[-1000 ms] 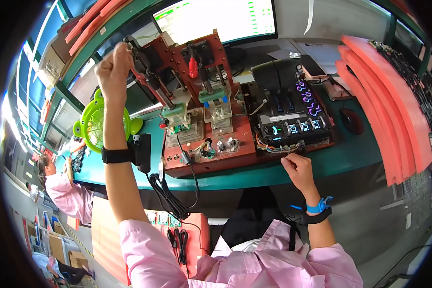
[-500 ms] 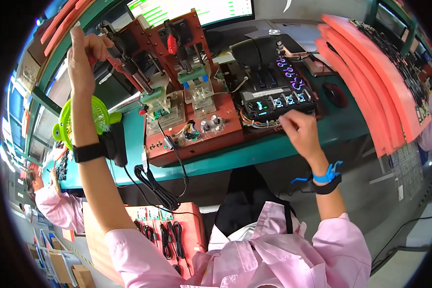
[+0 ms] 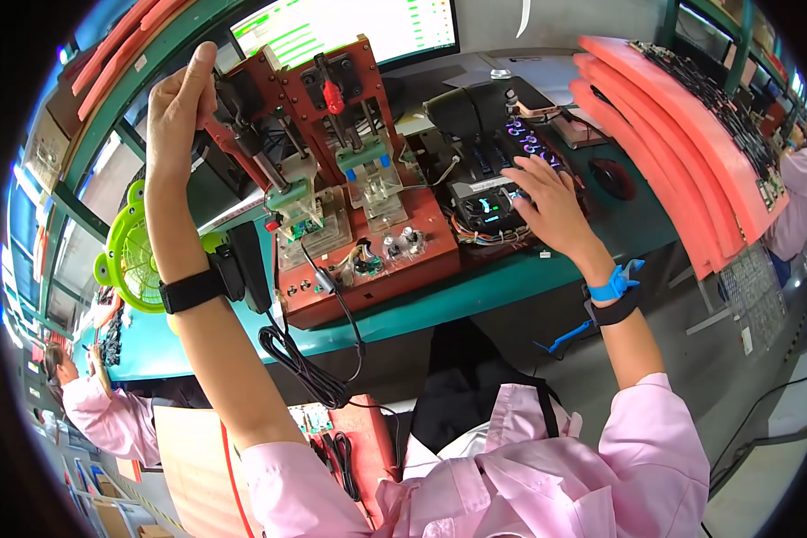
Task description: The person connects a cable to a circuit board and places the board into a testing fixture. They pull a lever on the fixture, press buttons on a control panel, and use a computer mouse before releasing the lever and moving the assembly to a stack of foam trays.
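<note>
My left hand is raised at the left-hand press, thumb up, fingers curled at the black handle of its toggle clamp; the fingertips are partly hidden. Below that clamp, a rod runs down to a green plate over a clear fixture holding a small circuit board. Beside it stands a second clamp with a red handle. Both are mounted on a red base box. My right hand hovers over or touches a black control box with lit knobs, its fingers spread and holding nothing.
Behind the presses stands a lit monitor. Stacked pink foam sheets bearing cables rise on the right, near a black mouse. A green fan and coiled black cable are at left. Another person sits far left.
My left hand has moved right and slightly down, and the clamp handle has swung with it. The right hand has risen onto the control box, its curled fingers now spread. The view has shifted slightly.
</note>
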A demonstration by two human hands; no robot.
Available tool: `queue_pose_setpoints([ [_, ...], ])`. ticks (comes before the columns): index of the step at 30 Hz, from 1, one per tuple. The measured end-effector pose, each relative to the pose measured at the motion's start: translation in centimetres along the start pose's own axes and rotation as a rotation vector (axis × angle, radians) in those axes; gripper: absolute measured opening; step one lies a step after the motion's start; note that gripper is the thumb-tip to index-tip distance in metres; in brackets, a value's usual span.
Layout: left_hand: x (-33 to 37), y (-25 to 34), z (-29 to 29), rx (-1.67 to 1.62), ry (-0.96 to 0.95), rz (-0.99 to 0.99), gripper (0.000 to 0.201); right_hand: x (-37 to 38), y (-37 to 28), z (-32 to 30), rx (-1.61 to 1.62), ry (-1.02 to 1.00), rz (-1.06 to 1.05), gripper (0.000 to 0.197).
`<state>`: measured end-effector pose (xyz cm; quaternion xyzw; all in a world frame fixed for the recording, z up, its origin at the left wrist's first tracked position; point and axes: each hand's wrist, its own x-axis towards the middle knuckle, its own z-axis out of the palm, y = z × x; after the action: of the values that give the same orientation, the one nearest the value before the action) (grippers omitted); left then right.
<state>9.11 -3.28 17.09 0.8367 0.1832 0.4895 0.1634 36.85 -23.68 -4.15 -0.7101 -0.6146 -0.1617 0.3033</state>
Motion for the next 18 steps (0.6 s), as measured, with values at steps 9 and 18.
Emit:
queue_pose_setpoints([
  [9,-0.4,-0.3,0.8,-0.074,0.070,0.011,0.046,4.3,-2.6,1.3,-0.250,-0.277,-0.334,0.013],
  [18,-1.2,-1.2,-0.1,-0.538,-0.126,0.278,0.040,7.0,-3.2,0.4,-0.422,-0.681,-0.507,0.007],
])
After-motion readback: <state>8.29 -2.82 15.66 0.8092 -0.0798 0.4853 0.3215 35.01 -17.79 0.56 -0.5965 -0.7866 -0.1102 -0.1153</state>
